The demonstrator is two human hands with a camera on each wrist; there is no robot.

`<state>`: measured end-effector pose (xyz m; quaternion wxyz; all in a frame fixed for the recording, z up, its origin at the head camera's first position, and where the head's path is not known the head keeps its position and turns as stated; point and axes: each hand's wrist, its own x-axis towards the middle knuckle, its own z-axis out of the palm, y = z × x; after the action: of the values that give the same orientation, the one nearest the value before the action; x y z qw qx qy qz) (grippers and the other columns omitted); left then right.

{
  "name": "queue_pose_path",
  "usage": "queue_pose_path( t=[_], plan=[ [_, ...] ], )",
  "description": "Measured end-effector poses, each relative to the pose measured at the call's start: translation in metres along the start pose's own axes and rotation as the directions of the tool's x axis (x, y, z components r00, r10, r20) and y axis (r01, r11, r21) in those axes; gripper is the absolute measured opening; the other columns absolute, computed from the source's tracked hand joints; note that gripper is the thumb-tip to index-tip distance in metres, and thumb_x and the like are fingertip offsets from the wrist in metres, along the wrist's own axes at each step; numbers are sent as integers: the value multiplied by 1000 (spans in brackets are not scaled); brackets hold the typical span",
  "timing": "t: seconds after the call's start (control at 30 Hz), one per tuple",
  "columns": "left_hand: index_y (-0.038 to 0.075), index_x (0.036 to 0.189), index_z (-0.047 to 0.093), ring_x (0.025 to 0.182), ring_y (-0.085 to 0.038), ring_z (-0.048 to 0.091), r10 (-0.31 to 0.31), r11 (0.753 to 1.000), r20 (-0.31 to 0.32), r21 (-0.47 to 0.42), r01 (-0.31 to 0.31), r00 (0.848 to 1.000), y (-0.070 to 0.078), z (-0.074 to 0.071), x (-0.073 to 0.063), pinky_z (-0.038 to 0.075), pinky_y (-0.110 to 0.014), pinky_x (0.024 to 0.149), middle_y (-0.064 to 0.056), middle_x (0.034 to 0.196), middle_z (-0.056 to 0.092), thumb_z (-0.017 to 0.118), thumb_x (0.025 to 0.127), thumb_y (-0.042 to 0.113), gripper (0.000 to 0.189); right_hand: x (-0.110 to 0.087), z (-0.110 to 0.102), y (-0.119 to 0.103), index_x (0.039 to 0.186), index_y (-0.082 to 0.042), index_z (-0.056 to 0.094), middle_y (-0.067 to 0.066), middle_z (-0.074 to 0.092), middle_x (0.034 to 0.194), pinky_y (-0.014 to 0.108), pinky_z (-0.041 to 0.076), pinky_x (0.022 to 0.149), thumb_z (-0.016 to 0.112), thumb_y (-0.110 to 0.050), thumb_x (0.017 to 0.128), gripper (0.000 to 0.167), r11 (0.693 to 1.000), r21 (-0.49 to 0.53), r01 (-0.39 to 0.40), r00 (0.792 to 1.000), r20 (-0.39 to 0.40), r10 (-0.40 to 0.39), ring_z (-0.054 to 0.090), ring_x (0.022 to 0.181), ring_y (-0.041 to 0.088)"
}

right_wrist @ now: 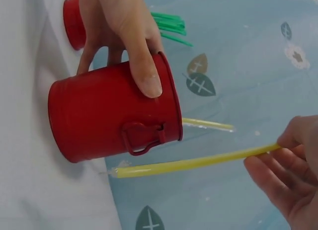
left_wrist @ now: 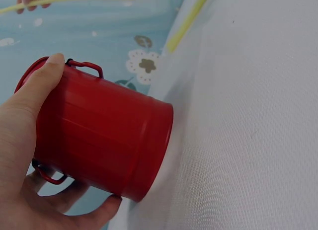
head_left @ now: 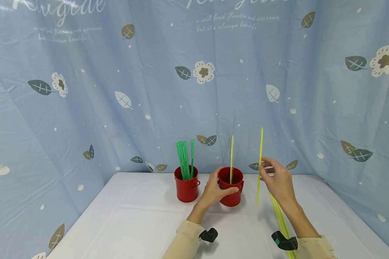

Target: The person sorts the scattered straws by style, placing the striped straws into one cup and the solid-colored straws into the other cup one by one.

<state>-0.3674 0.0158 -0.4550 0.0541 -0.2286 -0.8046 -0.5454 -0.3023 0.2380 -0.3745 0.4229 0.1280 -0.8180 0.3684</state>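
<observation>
My left hand [head_left: 213, 190] grips a small red metal bucket [head_left: 230, 197] from its left side, thumb across the front near the rim. In the left wrist view, fingers [left_wrist: 107, 210] wrap round the bucket's other side. One yellow straw [head_left: 231, 154] stands inside that bucket. To the bucket's right, my right hand [head_left: 280, 183] pinches another yellow straw [head_left: 261, 145] between thumb and fingertips. This straw is nearly upright, and clear wrapping shows at its lower end in the right wrist view. More yellow straws [head_left: 280, 216] lie on the table, partly hidden by the right forearm.
A second red bucket [head_left: 186, 190] holding several green straws [head_left: 185, 158] stands left of the gripped one. White cloth covers the table [head_left: 133, 216]. A blue patterned curtain [head_left: 149, 90] hangs behind and along both sides. Each wrist wears a black device [head_left: 209, 235].
</observation>
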Motion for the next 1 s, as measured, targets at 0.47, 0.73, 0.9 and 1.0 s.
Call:
queue_pose_path(
  t=[0.47,0.73,0.9,1.0],
  plan=[
    [21,152,28,134,-25,43,-1,1000,-2,7,1,1000,-1,-1,-1,55,-45,94,-4,146,43,78,78,50,94,4,3,-14,119,-1,67,14,70,95,7,51,58,67,-1,88,31,993,112,48,989,-147,-31,57,78,-21],
    [24,151,30,132,-20,44,-2,1000,-5,18,2,1000,-2,1,2,55,-40,93,-1,144,44,79,77,51,93,9,4,-18,120,0,66,14,70,96,5,50,58,68,-1,89,31,988,124,92,981,-182,-69,59,78,-20],
    [25,151,29,132,-19,43,-6,1000,-6,15,6,1000,-1,1,2,55,-40,93,0,143,44,79,77,51,93,18,8,-25,120,0,66,15,71,97,5,50,61,68,-2,89,31,980,148,134,970,-220,-99,62,79,-17],
    [27,151,29,132,-17,43,-19,1000,-6,19,19,1000,-2,1,2,54,-39,95,3,143,44,79,77,52,93,23,11,-30,121,-1,66,16,70,98,6,51,61,67,-1,90,31,973,179,148,966,-237,-103,63,80,-15]
  ],
)
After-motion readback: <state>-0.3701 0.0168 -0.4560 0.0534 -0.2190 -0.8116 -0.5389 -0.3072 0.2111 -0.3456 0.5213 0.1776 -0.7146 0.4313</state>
